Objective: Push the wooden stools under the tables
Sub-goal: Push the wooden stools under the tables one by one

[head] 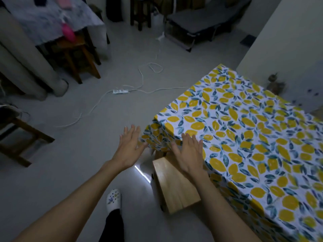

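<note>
A light wooden stool (pixel 174 187) stands on the floor, partly under the near edge of the table with the lemon-print cloth (pixel 253 137). My right hand (pixel 189 154) hovers above the stool's far end, fingers spread, holding nothing. My left hand (pixel 130 148) is out over the floor just left of the table's corner, also spread and holding nothing. A dark wooden stool (pixel 75 55) sits partly beneath the far table with the pale cloth (pixel 52 18). Another dark stool (pixel 19 138) stands at the left edge.
A white power strip (pixel 120 92) and its cords trail across the grey floor in the middle. Rolled mats (pixel 26 62) lean at the left. A folding cot (pixel 201 23) and another dark stool (pixel 140 13) stand at the back. My slippered foot (pixel 113 199) is below.
</note>
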Demonstrator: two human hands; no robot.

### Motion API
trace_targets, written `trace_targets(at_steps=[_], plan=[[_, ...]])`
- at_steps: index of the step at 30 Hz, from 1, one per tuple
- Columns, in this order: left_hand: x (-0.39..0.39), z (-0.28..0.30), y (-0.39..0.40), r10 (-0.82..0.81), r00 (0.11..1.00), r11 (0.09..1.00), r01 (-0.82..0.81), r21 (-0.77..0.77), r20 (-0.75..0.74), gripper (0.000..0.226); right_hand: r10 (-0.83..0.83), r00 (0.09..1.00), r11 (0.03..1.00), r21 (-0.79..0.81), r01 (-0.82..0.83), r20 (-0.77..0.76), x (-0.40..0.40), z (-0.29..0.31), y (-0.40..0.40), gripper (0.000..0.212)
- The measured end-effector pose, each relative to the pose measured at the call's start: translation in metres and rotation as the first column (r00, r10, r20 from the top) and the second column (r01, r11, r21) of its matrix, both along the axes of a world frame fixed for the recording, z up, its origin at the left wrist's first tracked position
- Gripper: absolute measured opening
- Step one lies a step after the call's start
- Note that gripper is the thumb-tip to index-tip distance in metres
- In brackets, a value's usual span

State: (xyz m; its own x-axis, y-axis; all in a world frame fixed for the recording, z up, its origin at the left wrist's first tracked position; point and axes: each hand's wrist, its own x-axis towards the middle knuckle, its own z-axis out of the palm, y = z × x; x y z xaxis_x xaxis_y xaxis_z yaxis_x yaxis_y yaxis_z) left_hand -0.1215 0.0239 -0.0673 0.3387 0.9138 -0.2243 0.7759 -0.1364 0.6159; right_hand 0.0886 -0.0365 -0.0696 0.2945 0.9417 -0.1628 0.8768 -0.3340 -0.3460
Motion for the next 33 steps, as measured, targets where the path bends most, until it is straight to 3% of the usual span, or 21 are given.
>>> trace_targets(at_steps=[11, 15, 21, 28, 33], plan=[[-0.034, 0.044, 0.208, -0.19, 0.974, 0.979, 0.198, -0.056, 0.126, 0.066, -0.266, 0.964, 0.961, 0.072, 0.266, -0.006, -0.048, 0.047, 0.177, 0.09], [-0.025, 0.064, 0.295, -0.295, 0.941, 0.952, 0.305, -0.037, 0.166, 0.064, -0.347, 0.937, 0.935, 0.066, 0.348, -0.026, -0.051, 0.061, 0.243, 0.075], [0.02, 0.083, 0.42, -0.443, 0.887, 0.895, 0.446, 0.006, 0.125, 0.062, -0.448, 0.893, 0.883, 0.136, 0.449, -0.041, -0.015, 0.081, 0.35, 0.069], [0.105, 0.088, 0.555, -0.521, 0.844, 0.851, 0.525, 0.001, 0.125, 0.063, -0.566, 0.821, 0.805, 0.164, 0.57, -0.078, 0.053, 0.098, 0.469, 0.086], [0.153, 0.09, 0.638, -0.577, 0.812, 0.815, 0.58, -0.003, 0.09, 0.062, -0.594, 0.805, 0.794, 0.153, 0.588, -0.01, 0.099, 0.098, 0.555, 0.075]])
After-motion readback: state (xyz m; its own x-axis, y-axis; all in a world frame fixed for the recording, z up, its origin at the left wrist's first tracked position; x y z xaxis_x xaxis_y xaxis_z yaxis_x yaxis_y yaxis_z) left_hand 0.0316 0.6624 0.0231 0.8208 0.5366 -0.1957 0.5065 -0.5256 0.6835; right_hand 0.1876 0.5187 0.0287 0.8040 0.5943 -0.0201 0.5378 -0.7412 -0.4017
